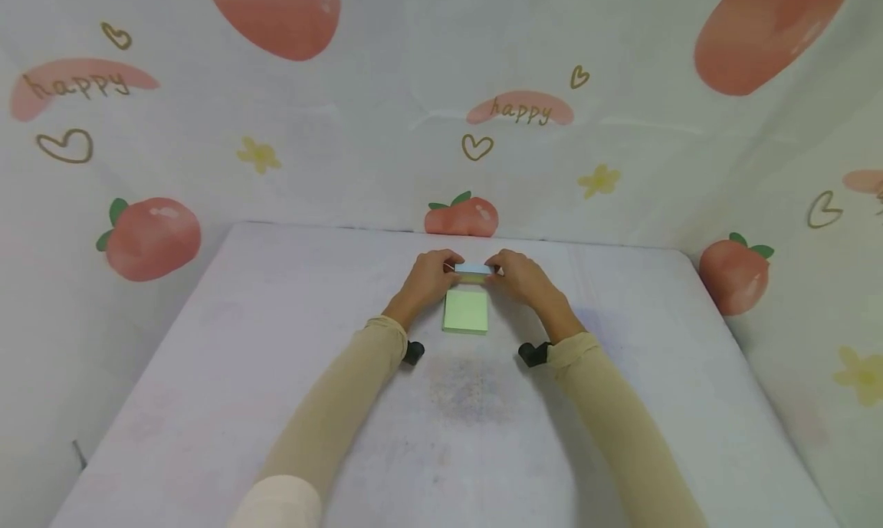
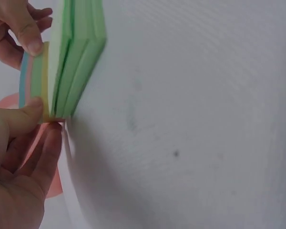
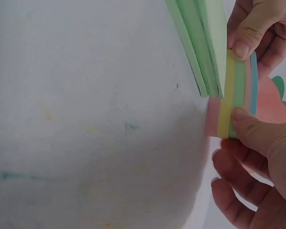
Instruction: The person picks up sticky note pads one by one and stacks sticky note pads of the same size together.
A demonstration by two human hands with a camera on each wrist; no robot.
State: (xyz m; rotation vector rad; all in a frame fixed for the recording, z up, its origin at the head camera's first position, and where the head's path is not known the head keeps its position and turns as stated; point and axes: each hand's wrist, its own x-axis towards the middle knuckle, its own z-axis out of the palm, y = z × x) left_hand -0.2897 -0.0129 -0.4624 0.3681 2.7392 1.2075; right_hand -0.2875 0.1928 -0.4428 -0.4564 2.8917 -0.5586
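Note:
A multicoloured stack of sticky notes (image 1: 474, 269), layered blue, pink, green and yellow, stands near the back of the table. My left hand (image 1: 429, 279) pinches its left end, with the thumb on the near side, as the left wrist view shows. At the other end my right hand (image 1: 519, 277) grips it the same way, thumb (image 3: 250, 126) on the layered edges and fingers behind. Just in front of it, between the forearms, a pale green stack of sticky notes (image 1: 465, 311) lies on the table; neither hand holds it. Its split layers (image 2: 81, 62) show in both wrist views.
The white table (image 1: 345, 451) has faint stains and smudges. Behind it hangs a white cloth (image 1: 386, 160) printed with red fruit, hearts and flowers. Black wrist mounts (image 1: 533, 354) stick out from under both sleeves, close to the tabletop.

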